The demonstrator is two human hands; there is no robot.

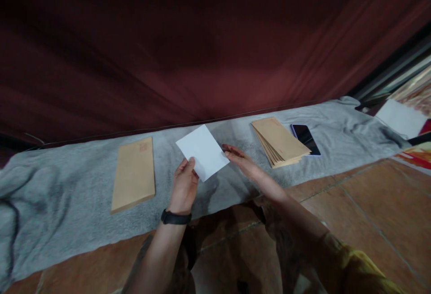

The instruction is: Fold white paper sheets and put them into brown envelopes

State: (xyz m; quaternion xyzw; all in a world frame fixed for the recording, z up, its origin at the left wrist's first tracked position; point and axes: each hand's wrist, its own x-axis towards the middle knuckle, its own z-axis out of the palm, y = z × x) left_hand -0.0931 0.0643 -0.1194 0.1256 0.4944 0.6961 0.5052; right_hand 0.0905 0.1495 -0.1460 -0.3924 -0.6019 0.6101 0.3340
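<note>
A blank white sheet of paper [203, 151] is held tilted above the grey cloth, in front of me. My left hand [186, 178] is closed on its lower left edge, thumb on top and fingers underneath. At the paper's right edge is my right hand [240, 158], its fingers stretched out and slightly apart. The fingertips are at or very near that edge, and I cannot tell whether they touch it. To the left lies a stack of brown envelopes [134, 175] with red print at the top. On the right, more brown envelopes [279, 139] lie in a fanned pile.
A phone [306, 139] with a purple edge lies beside the right pile. Everything rests on a long grey cloth [84, 186] before a dark red curtain [215, 51]. Brown floor tiles [363, 204] run along the near side. Printed sheets [415, 155] are at the far right.
</note>
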